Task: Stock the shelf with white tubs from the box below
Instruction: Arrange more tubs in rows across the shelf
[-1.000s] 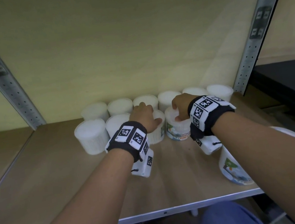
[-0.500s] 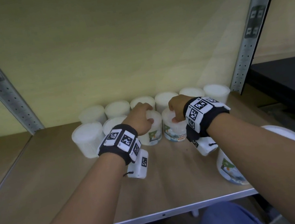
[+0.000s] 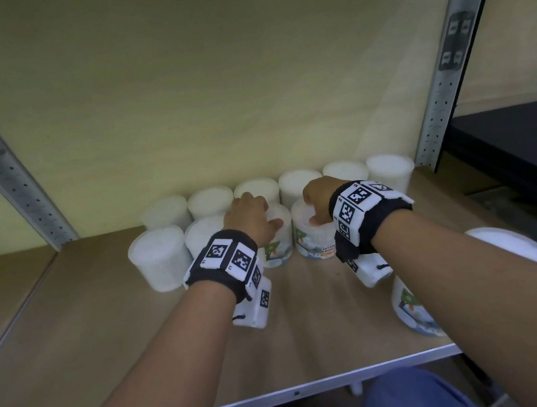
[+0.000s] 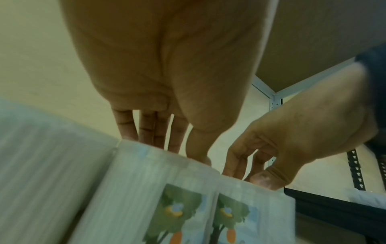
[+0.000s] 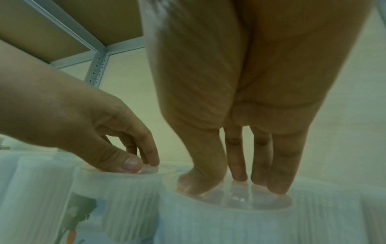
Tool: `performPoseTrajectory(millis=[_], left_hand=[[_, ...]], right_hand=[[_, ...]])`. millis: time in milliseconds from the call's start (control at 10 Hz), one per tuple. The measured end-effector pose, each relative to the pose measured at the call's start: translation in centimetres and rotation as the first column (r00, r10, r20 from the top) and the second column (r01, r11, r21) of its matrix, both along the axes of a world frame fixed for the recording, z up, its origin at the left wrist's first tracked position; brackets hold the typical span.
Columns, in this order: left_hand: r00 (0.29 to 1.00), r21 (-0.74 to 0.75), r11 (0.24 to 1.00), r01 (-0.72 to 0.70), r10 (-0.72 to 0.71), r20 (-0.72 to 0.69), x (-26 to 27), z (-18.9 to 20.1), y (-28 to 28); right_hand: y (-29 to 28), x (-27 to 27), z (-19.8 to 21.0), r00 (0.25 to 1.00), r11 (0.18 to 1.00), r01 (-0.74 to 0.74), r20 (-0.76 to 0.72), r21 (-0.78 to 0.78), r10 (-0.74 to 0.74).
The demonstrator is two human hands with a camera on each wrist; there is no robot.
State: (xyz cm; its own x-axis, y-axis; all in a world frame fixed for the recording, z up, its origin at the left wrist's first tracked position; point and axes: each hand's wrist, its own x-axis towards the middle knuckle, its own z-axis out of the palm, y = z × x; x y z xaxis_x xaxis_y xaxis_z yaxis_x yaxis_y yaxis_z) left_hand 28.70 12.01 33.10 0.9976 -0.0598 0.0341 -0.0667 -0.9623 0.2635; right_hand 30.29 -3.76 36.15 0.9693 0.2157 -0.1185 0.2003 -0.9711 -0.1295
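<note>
Fingertips of both hands, left hand [image 3: 251, 218] and right hand [image 3: 320, 200], press flat on two white ribbed plastic tubs' [image 3: 313, 236] lids, gripping nothing; probably light, slippery, so grab the sides.

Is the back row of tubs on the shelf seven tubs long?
No, the back row holds six white tubs against the shelf's rear wall.

We reach both arms forward side by side, wrists banded. Our left hand [image 3: 251, 218] and right hand [image 3: 320, 200] point downward — fingers nearly straight, fingertips [image 5: 277, 189] and thumbs pressing down, the two hands close together but apart.
</note>
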Motion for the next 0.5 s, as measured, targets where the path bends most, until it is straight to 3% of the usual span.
performPoseTrajectory(millis=[300,500], left_hand=[[0.983,-0.099,0.985,0.142,-0.152,-0.102,-0.6,0.7,0.6],[0.995,-0.078,0.997,-0.024,0.032,0.099,-1.1,0.5,-0.4]], right_hand=[[0.1,-0.6,0.3,1.000,1.000,0.020,-0.001,0.008,-0.020],[0.6,-0.4,0.8,0.994,0.994,0.077,-0.088,0.081,-0.070]])
